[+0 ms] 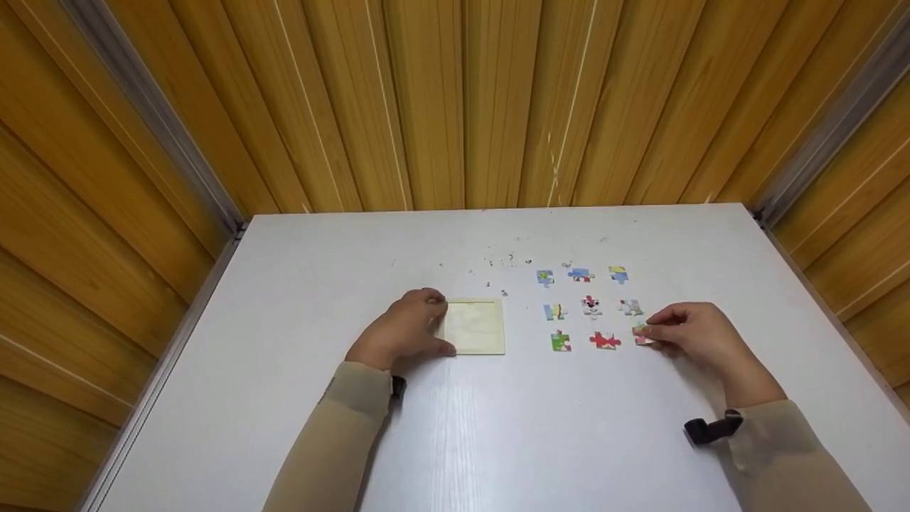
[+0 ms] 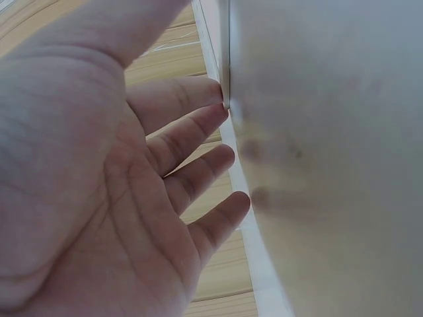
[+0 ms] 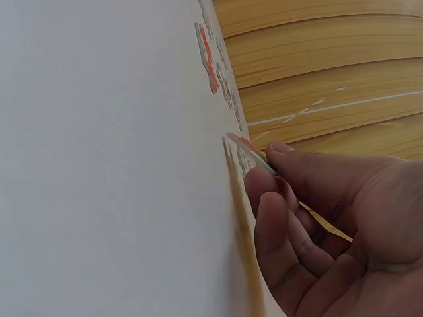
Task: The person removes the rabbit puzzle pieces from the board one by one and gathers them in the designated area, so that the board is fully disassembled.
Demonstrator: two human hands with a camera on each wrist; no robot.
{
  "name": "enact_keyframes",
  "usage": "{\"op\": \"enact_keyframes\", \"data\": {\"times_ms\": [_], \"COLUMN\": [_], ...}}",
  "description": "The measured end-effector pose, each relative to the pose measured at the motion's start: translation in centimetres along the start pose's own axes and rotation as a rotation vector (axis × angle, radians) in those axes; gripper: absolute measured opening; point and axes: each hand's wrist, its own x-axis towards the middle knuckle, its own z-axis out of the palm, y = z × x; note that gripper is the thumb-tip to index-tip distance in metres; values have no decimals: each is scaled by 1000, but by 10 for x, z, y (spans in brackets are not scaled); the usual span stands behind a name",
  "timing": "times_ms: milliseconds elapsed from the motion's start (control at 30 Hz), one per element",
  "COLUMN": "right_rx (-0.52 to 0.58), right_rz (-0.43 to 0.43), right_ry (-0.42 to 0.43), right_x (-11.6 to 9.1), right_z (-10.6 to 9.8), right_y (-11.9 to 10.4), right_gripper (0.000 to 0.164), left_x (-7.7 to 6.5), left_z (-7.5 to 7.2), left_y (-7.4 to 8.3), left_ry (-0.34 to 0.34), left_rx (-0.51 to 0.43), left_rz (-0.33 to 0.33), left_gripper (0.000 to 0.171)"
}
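Observation:
My left hand (image 1: 404, 328) holds a shallow, pale square puzzle tray (image 1: 500, 327) at its left side, thumb at the near corner and index finger at the far one. In the left wrist view the other fingers (image 2: 205, 175) extend loosely beside the tray's edge. Between thumb and fingertips, my right hand (image 1: 700, 338) pinches a jigsaw piece (image 1: 642, 337) with red and green print. The right wrist view shows this piece (image 3: 250, 152) tilted, with one edge raised off the table. It is at the near right corner of a grid of several spread pieces, including a red one (image 1: 605, 340).
More picture pieces lie apart from each other, such as a green one (image 1: 560, 342) and a blue one (image 1: 581, 274). Dark specks (image 1: 510, 257) mark the white table (image 1: 341, 256) beyond the tray. Wood-patterned walls (image 1: 462, 107) surround its back and sides.

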Motion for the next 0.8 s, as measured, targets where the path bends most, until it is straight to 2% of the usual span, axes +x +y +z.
{"op": "enact_keyframes", "data": {"times_ms": [133,300,567,800], "right_rx": [-38,-98,-133,-96], "right_rz": [18,33,9,-10], "right_ry": [-2,7,1,29], "right_x": [-1,-6,-10,-7], "right_z": [1,4,4,6], "right_y": [3,4,6,3], "right_gripper": [41,41,41,45], "left_x": [1,3,2,1], "left_z": [1,3,6,1], "left_y": [1,2,1,0], "left_ry": [2,-7,-5,6], "left_rx": [7,-3,-20,56], "left_rz": [11,-1,16,31], "left_gripper": [72,80,77,80]}}
